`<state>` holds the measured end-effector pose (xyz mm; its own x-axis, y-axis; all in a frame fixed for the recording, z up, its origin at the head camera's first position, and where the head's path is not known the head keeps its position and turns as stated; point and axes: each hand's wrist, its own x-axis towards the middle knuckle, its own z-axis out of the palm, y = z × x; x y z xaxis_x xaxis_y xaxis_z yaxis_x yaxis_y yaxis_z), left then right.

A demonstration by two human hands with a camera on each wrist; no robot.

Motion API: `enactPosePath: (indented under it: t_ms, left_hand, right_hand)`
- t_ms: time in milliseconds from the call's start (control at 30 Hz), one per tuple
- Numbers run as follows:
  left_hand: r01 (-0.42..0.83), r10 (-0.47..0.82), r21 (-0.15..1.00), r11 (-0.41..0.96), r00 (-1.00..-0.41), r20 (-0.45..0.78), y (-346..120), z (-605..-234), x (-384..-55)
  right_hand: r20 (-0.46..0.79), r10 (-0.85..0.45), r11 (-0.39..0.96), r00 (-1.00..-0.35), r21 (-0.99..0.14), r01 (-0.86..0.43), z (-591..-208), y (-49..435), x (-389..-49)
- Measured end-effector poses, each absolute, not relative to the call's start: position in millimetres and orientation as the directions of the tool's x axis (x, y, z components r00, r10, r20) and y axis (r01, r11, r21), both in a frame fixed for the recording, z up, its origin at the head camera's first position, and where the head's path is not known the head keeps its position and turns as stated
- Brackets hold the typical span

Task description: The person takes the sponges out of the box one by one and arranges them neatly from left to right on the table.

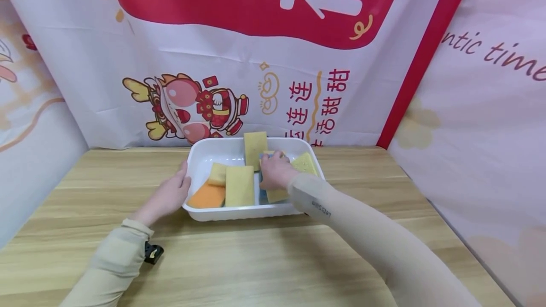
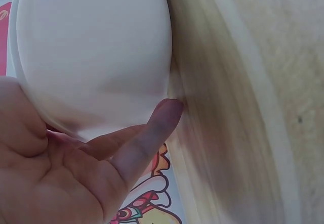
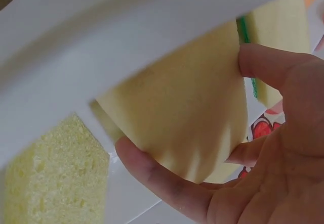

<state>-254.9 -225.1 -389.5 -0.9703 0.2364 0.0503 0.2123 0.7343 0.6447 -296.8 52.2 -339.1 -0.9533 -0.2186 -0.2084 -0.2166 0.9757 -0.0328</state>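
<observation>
A white tray (image 1: 247, 213) holds several sponges. My right hand (image 1: 276, 172) reaches into its right part and grips a pale yellow sponge (image 3: 187, 97) by its edges, thumb on one side and fingers on the other. Something blue (image 1: 263, 196) shows beside that sponge, partly hidden by the hand. My left hand (image 1: 170, 191) rests along the tray's left end; in the left wrist view a straight finger (image 2: 152, 135) touches the outer wall. A porous yellow sponge (image 3: 58, 176) lies at the tray's right end.
In the tray's left part are an orange sponge (image 1: 208, 196) and an upright pale yellow sponge (image 1: 240, 186). Another pale sponge (image 1: 255, 148) leans at the back rim. The tray stands on a wooden table (image 1: 239, 264), before a printed cloth (image 1: 239, 51).
</observation>
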Motion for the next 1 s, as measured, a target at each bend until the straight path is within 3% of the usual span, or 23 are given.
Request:
enactPosePath:
  t_ms: [1000]
  left_hand:
    - [0.210, 0.222, 0.648, 0.732, -0.973, 0.065, -223.0, -390.0, -253.3]
  right_hand:
    - [-0.223, -0.266, 0.945, -0.938, -0.253, -0.207, -318.6, 69.7, -299.6]
